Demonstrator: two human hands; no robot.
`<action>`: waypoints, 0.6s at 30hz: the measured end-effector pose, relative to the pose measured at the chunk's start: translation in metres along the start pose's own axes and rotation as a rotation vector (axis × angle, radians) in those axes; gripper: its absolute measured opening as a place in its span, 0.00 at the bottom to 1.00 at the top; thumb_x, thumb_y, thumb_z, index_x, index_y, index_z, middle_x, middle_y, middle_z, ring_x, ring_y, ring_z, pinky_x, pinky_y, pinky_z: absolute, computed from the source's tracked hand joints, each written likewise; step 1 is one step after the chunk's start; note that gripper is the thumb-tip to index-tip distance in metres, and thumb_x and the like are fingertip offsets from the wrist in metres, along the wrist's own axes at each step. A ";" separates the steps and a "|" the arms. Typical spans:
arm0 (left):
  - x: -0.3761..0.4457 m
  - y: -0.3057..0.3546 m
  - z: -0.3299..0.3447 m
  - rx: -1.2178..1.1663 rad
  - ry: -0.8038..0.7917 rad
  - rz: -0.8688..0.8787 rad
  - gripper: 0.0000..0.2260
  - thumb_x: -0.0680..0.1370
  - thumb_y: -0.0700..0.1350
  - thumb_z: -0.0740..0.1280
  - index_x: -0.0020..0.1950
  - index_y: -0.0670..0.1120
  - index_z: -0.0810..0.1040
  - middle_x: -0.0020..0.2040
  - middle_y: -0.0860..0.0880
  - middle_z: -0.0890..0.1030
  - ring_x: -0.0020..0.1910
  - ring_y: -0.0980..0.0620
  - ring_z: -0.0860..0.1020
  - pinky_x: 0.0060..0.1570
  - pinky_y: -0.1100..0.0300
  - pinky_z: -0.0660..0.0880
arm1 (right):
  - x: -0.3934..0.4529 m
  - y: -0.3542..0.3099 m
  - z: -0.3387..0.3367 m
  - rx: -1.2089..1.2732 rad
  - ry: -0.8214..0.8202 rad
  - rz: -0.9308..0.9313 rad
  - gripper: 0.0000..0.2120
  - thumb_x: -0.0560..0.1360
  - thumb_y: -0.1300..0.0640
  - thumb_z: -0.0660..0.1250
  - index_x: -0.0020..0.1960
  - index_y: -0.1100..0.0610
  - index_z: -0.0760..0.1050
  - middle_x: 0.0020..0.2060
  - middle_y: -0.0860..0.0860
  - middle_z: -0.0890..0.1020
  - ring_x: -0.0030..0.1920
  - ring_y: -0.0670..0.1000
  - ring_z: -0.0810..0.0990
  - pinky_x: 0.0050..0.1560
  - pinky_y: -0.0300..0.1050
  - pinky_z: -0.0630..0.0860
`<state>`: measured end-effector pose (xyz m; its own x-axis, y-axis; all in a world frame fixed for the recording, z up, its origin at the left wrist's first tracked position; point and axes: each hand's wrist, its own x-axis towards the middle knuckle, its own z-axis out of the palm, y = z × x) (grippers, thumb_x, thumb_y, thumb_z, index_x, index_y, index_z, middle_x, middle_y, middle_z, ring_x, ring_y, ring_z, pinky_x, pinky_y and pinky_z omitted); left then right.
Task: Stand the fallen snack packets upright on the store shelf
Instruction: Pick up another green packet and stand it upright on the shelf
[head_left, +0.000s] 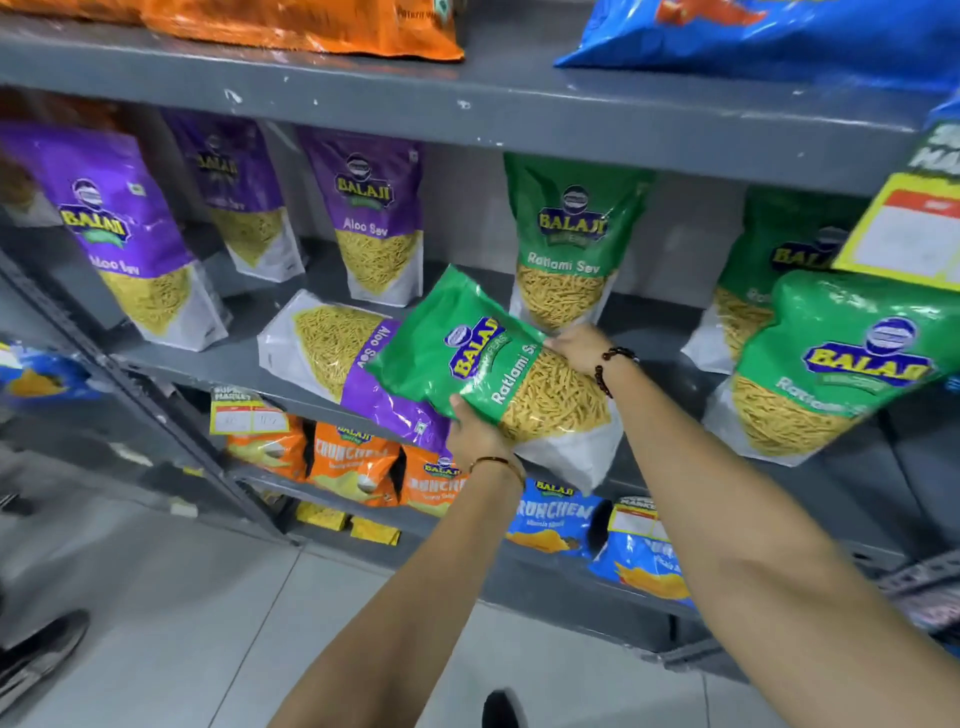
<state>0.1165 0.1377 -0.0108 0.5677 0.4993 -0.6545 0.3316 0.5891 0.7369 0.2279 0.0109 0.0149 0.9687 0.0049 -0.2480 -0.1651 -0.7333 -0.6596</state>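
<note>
Tilted green sev packet (483, 364) in both hands

Grey metal store shelving over a tiled floor.

The shelving (519, 104) is painted grey, and chipped white spots are seen along its front edge. A slotted upright (156, 405) runs diagonally at left. Pale grey floor tiles (182, 597) with thin joints are evenly lit. Yellow price tags (904, 234) are fixed to the shelf edges.
</note>
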 end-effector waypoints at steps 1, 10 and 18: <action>-0.001 0.007 -0.002 0.028 -0.037 0.071 0.26 0.79 0.56 0.58 0.58 0.33 0.76 0.61 0.34 0.77 0.61 0.37 0.75 0.63 0.46 0.71 | -0.010 0.004 -0.005 0.098 0.038 -0.014 0.17 0.76 0.53 0.63 0.53 0.67 0.79 0.53 0.64 0.81 0.55 0.61 0.79 0.56 0.46 0.74; -0.008 0.100 -0.042 0.188 -0.599 0.468 0.17 0.80 0.55 0.57 0.42 0.47 0.79 0.53 0.44 0.82 0.54 0.46 0.79 0.58 0.50 0.75 | -0.127 -0.012 -0.020 0.747 0.092 -0.130 0.11 0.77 0.53 0.62 0.40 0.56 0.77 0.25 0.46 0.78 0.25 0.42 0.73 0.28 0.36 0.66; -0.027 0.144 -0.079 0.299 -0.884 0.466 0.21 0.79 0.57 0.56 0.35 0.57 0.85 0.47 0.51 0.85 0.55 0.44 0.81 0.63 0.39 0.72 | -0.197 -0.034 -0.026 0.920 -0.103 -0.269 0.10 0.64 0.51 0.69 0.35 0.56 0.71 0.24 0.44 0.79 0.24 0.40 0.76 0.25 0.31 0.73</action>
<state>0.0891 0.2593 0.1002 0.9967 -0.0771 -0.0262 0.0424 0.2161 0.9754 0.0472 0.0171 0.1051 0.9817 0.1864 -0.0397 -0.0630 0.1207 -0.9907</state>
